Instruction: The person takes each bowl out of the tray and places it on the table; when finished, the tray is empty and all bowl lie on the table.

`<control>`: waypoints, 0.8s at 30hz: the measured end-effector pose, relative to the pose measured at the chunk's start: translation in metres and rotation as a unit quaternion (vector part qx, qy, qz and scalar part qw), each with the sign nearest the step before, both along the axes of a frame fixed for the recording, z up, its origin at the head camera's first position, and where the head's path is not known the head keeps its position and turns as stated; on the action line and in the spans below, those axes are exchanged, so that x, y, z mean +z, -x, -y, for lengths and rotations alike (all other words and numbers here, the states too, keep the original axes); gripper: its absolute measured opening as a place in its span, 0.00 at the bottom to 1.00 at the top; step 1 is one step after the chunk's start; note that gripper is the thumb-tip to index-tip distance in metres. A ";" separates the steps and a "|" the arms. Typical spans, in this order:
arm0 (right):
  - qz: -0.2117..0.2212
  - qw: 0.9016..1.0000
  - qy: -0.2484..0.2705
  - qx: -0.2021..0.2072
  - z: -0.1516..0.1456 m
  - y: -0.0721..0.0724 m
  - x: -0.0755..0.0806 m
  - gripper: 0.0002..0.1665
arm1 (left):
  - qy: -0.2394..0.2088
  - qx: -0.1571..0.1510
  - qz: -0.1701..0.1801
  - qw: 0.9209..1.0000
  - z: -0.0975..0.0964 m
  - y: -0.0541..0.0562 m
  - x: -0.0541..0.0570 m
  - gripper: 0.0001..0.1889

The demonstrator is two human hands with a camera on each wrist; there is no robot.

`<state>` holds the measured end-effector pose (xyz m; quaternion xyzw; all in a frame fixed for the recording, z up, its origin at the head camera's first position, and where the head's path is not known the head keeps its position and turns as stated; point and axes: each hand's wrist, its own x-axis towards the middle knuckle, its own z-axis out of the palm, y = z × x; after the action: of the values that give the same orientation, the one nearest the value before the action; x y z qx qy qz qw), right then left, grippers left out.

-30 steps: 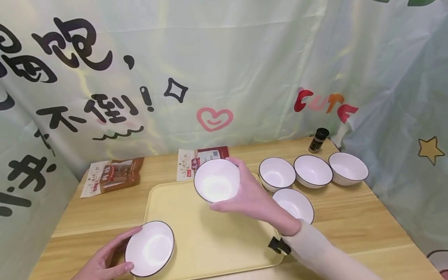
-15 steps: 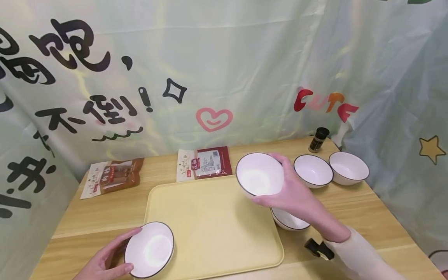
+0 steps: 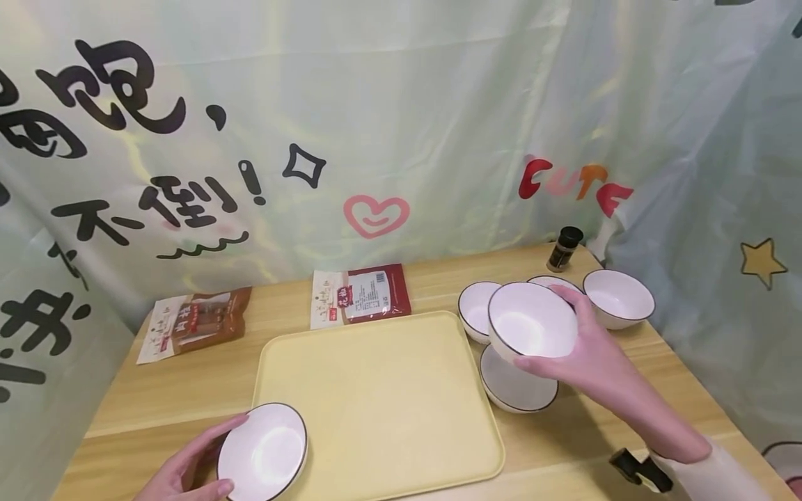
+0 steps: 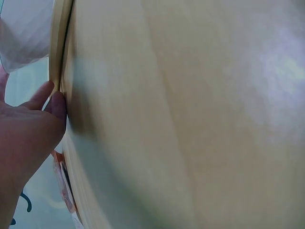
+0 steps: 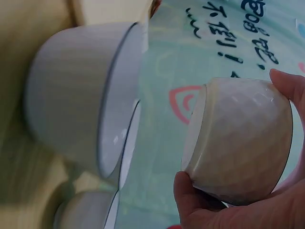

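Note:
My right hand (image 3: 583, 344) grips a white bowl (image 3: 531, 316) with a dark rim, raised over the bowls at the right. In the right wrist view, thumb and fingers span this bowl (image 5: 243, 138), and its outer wall shows a diamond pattern. At the lower left, my left hand (image 3: 191, 463) holds a second white bowl (image 3: 263, 449) by its left side, over the near left corner of the yellow tray (image 3: 382, 396). Only part of that bowl (image 4: 26, 38) enters the left wrist view. Below the raised bowl stands another white bowl (image 3: 516, 383).
Behind the raised bowl are more white bowls, one at the left (image 3: 474, 309) and one at the far right (image 3: 617, 299). A black-capped spice jar (image 3: 565, 248) stands at the back. Two spice packets, one brown (image 3: 197, 321) and one red (image 3: 360, 296), lie beyond the tray.
My right hand has carried its bowl rightward from over the tray to above the other bowls at the right. The left hand keeps its hold on the other bowl.

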<state>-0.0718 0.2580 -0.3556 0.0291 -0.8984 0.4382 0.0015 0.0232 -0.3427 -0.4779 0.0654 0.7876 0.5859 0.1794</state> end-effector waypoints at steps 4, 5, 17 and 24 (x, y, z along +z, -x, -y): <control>0.016 0.999 -0.024 -0.017 -0.019 -0.005 -0.007 0.76 | -0.004 -0.003 0.010 1.000 0.001 -0.001 -0.001 0.35; 0.019 0.999 -0.027 -0.020 -0.024 -0.007 -0.008 0.76 | -0.002 0.002 0.018 1.000 0.001 -0.001 -0.001 0.35; 0.018 0.996 -0.064 -0.066 -0.069 -0.020 -0.021 0.75 | 0.008 0.016 0.002 1.000 -0.004 -0.003 0.006 0.35; -0.004 0.995 -0.062 -0.083 -0.085 -0.025 -0.037 0.73 | -0.020 -0.027 -0.068 0.997 -0.004 -0.003 0.003 0.36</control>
<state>-0.0466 0.3426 -0.3930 -0.0435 -0.9230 0.3802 0.0399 0.0266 -0.3388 -0.4751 0.1299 0.7840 0.5907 0.1395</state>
